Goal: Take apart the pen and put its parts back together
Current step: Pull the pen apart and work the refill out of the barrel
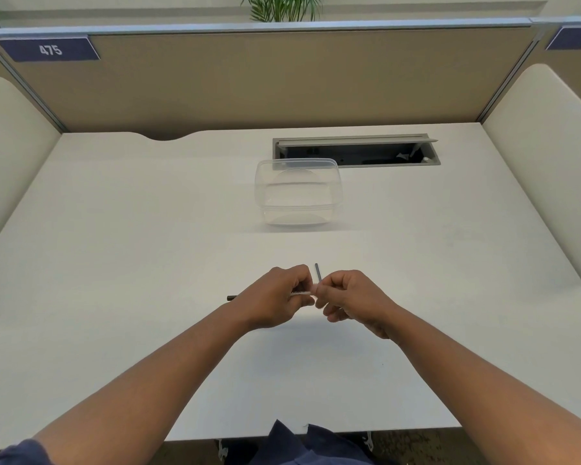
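Observation:
A thin white pen barrel (301, 293) lies sideways between my two hands, just above the white desk (114, 246). My left hand (277, 297) is closed around the barrel; a dark end (231, 298) sticks out to the left of that hand. My right hand (348, 297) pinches the barrel's right end. A short grey stick-like pen part (317, 272) stands up between the fingertips of both hands; which hand holds it I cannot tell. Fingers hide most of the pen.
A clear plastic container (297, 193) with a lid stands beyond my hands at the desk's middle. Behind it is an open grey cable hatch (356, 152). Tan partition panels wall the desk at the back and sides. The desk's front edge is near my body.

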Tool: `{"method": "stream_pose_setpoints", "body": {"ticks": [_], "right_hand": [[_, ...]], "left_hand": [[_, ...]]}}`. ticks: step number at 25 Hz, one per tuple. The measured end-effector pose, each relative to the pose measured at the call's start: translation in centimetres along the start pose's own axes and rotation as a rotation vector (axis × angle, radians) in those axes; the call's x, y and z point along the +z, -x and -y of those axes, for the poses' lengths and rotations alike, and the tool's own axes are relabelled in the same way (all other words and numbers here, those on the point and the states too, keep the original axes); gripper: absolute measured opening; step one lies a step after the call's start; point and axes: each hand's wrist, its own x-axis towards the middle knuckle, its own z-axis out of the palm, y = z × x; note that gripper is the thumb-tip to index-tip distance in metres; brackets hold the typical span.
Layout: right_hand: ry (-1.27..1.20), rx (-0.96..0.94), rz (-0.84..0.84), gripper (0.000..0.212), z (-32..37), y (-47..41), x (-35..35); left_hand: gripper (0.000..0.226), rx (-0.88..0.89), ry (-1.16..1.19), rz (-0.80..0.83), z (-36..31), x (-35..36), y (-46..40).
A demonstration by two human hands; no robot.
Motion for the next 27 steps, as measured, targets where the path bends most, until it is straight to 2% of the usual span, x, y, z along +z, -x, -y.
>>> {"method": "stream_pose_setpoints", "body": {"ticks": [2, 4, 9, 12, 14, 17, 19, 23, 27], "right_hand": [[0.042, 0.007, -0.003, 0.021, -0.09, -0.05, 0.01], [0.057, -0.031, -0.004, 0.007, -0.20, 0.03, -0.01], [0.037, 0.031, 0.022, 0.023, -0.16, 0.24, 0.06], [0.087, -0.054, -0.031, 0.006, -0.39, 0.37, 0.15], [0.057, -0.083, -0.044, 0.003, -0.41, 0.44, 0.18], [0.028, 0.013, -0.013, 0.022, -0.06, 0.48, 0.07], [0.079, 0.037, -0.004, 0.024, -0.11, 0.55, -0.02], [0.200, -0.079, -0.052, 0.005, -0.28, 0.77, 0.10], [0.385, -0.191, -0.101, 0.012, -0.48, 0.78, 0.09]], "left_hand": [[0.021, 0.004, -0.014, 0.006, 0.00, 0.04, -0.01], [0.022, 0.002, -0.023, 0.015, 0.01, 0.14, 0.03], [0.020, 0.000, -0.006, 0.016, -0.30, 0.04, 0.08], [0.015, -0.001, -0.013, 0.021, -0.58, 0.11, 0.21], [0.013, 0.005, 0.000, 0.016, -0.65, 0.16, 0.26], [0.013, 0.012, 0.001, 0.003, -0.67, 0.06, 0.25], [0.015, 0.026, -0.016, 0.001, -0.56, 0.09, 0.24], [0.013, 0.020, 0.039, -0.006, -0.58, 0.35, 0.40], [0.012, 0.005, 0.097, 0.003, -0.90, 0.10, 0.35]]}}
